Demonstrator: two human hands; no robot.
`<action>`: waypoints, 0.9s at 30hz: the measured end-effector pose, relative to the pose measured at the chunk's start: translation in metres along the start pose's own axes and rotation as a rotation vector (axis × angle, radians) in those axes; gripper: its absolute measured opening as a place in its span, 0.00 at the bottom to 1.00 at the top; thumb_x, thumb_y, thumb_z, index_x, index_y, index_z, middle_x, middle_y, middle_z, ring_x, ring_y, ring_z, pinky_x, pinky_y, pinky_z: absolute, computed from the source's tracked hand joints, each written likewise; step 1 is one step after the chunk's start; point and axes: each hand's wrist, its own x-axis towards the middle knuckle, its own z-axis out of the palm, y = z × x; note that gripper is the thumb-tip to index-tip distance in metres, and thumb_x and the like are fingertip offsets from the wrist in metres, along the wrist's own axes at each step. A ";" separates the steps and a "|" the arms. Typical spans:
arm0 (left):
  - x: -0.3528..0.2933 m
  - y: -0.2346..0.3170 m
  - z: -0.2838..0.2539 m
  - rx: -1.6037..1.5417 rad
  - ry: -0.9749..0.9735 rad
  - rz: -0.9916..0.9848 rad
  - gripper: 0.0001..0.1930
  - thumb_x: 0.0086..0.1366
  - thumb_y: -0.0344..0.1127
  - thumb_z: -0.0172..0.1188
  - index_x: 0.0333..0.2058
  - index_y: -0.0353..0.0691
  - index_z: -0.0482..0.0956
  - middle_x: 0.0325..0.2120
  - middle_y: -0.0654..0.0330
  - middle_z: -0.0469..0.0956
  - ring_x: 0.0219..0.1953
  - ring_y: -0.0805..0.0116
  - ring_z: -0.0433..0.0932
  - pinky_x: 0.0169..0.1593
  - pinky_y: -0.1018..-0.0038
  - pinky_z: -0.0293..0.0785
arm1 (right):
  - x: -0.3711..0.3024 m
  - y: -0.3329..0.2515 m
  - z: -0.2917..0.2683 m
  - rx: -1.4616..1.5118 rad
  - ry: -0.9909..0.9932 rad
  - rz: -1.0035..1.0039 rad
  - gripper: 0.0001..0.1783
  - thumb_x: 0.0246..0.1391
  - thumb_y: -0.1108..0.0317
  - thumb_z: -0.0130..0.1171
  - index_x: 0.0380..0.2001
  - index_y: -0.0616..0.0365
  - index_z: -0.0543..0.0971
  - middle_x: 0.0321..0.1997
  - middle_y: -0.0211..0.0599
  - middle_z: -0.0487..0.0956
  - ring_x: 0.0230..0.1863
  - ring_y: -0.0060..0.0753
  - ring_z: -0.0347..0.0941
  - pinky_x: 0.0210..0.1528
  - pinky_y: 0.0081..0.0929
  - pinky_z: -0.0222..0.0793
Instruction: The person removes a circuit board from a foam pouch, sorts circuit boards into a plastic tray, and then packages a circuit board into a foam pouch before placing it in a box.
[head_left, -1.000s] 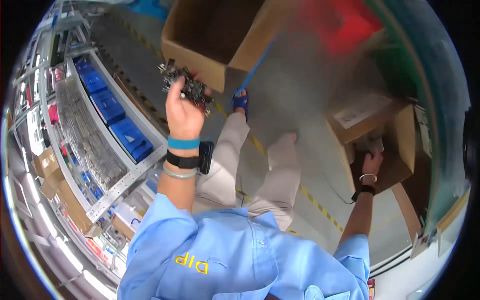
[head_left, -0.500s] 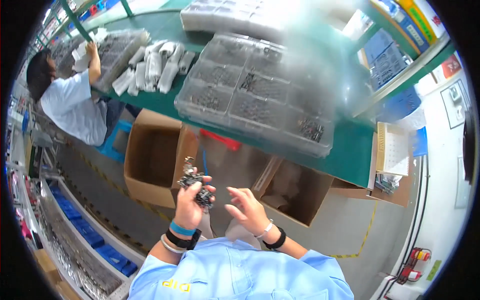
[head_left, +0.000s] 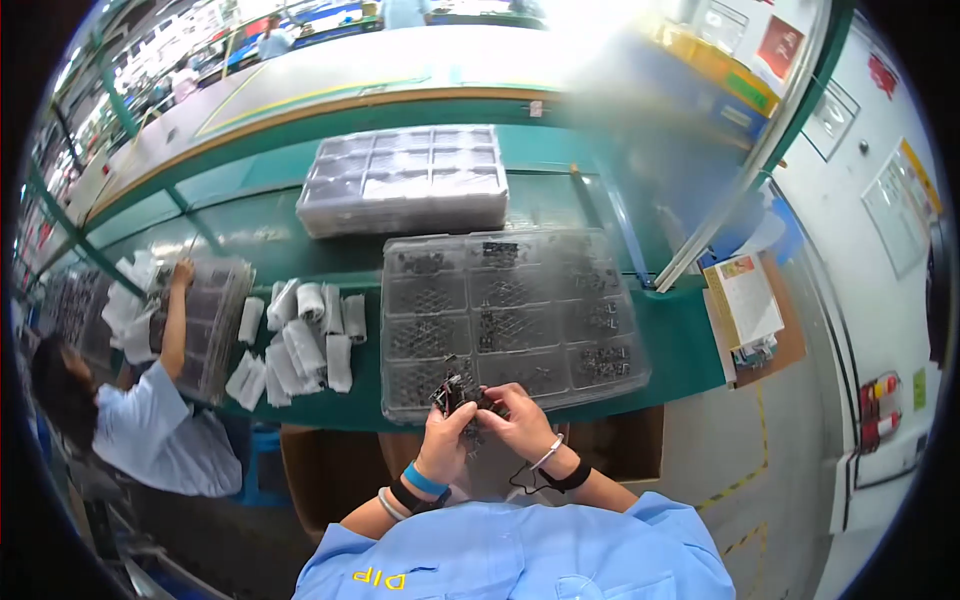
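A clump of small dark metal parts (head_left: pixel 458 388), too fine to name further, sits in my left hand (head_left: pixel 440 450), fingers curled round it. My right hand (head_left: pixel 525 428) meets it from the right, with thumb and fingers closed at the clump's edge. Both hands are over the near edge of a clear plastic compartment tray (head_left: pixel 510 378). Its compartments hold more small dark parts, some densely heaped and others thinly spread. What lies between my right fingertips is partly hidden.
White rolled bundles (head_left: pixel 300 350) lie left of the tray on the green bench (head_left: pixel 675 345). Behind stands a stack of clear trays (head_left: pixel 405 185). A co-worker (head_left: pixel 165 430) reaches over another tray at left. Cardboard boxes (head_left: pixel 340 470) stand below the bench; a post (head_left: pixel 720 220) rises at right.
My view has lifted toward the bench. My hands, apart before, are now together at the tray's near edge. The right hand has closed at the clump in my left.
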 end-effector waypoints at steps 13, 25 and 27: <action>0.087 0.014 0.001 -0.077 0.036 -0.320 0.17 0.61 0.34 0.57 0.50 0.43 0.70 0.41 0.57 0.76 0.38 0.67 0.76 0.36 0.69 0.75 | 0.105 0.030 -0.087 0.145 -0.036 0.248 0.18 0.54 0.64 0.62 0.47 0.59 0.76 0.37 0.32 0.78 0.38 0.21 0.74 0.40 0.19 0.71; 0.081 -0.002 -0.025 -0.225 0.382 -0.109 0.16 0.62 0.33 0.55 0.49 0.45 0.69 0.42 0.57 0.76 0.39 0.64 0.75 0.39 0.67 0.74 | 0.287 0.077 -0.113 -0.388 -0.079 -0.389 0.17 0.51 0.63 0.60 0.45 0.53 0.76 0.40 0.41 0.77 0.38 0.42 0.76 0.43 0.35 0.73; 0.080 -0.002 -0.028 -0.241 0.399 -0.116 0.16 0.63 0.33 0.55 0.50 0.46 0.69 0.42 0.57 0.75 0.39 0.64 0.75 0.39 0.67 0.73 | 0.310 0.097 -0.107 -0.498 -0.068 -0.427 0.17 0.51 0.63 0.60 0.45 0.52 0.75 0.41 0.40 0.76 0.40 0.43 0.76 0.43 0.36 0.72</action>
